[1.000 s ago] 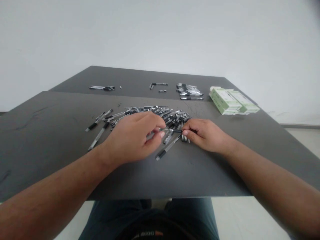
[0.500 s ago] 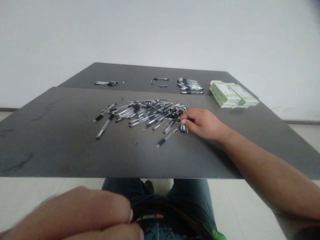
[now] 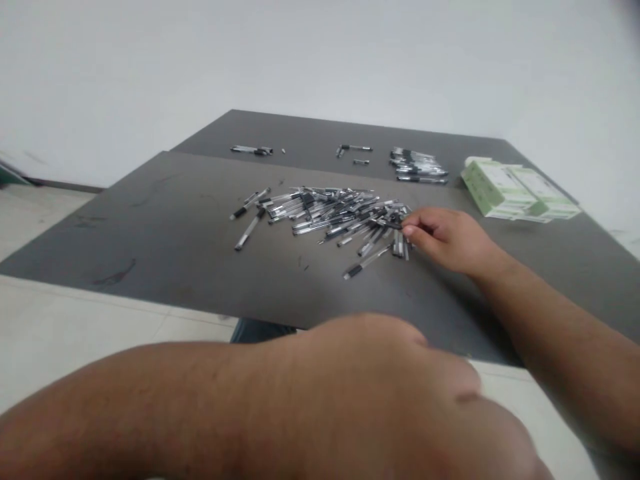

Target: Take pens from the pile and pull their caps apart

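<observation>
At the right end of a heap of clear pens with black grips (image 3: 340, 213), my right hand (image 3: 445, 237) pinches a pen (image 3: 395, 225) between thumb and fingers. The pen lies low over the heap, its far part hard to tell from the others. My left hand (image 3: 400, 393) is large in the foreground, close to the camera and in front of the table's near edge. Its fingers are curled inward, and whatever they may hold is hidden below the hand. A single pen (image 3: 369, 261) lies at the heap's near side.
Green and white boxes (image 3: 515, 190) stand at the right of the dark table (image 3: 200, 267). Left of them lies a neat row of pens (image 3: 417, 165). Farther left are a few small parts (image 3: 361, 162) and a small group of pens (image 3: 251, 151). A white wall rises behind.
The view has turned left, so the table appears shifted right and tilted. My left hand has swung from the lower left toward the middle right. The right hand stays pinching at the heap.
</observation>
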`<state>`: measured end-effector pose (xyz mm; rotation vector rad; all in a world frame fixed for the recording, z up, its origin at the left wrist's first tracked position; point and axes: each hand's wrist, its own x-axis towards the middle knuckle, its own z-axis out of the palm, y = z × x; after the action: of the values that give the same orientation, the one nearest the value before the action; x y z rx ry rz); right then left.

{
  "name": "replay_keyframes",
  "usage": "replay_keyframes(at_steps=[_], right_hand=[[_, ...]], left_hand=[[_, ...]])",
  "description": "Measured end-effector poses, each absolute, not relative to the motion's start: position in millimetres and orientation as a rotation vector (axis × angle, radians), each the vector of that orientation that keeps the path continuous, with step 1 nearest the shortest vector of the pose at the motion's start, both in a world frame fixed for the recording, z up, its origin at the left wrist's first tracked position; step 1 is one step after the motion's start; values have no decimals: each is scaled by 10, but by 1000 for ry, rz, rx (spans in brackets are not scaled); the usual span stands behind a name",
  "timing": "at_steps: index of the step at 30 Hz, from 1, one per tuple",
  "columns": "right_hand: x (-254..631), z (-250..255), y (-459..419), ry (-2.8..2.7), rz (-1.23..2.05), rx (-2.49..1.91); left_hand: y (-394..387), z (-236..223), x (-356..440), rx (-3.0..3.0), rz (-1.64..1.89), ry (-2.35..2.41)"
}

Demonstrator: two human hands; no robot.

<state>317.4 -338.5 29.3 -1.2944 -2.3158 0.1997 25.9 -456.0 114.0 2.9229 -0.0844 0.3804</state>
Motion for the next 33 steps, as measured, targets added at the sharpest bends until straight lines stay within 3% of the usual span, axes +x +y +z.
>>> replay_keyframes(at_steps=[9,12,33], right_hand=[[3189,309,-3352,-2295,145,-1325],[3191,304,-3348,-2298,157,-1312],[3204,286,-3341,-2361,244,-1328]], left_hand=[[-3066,968,9,3067,109,1065],[-2692,821,-27,3042,-145,1148],[-2651,435,-63,3021,-116,1034]])
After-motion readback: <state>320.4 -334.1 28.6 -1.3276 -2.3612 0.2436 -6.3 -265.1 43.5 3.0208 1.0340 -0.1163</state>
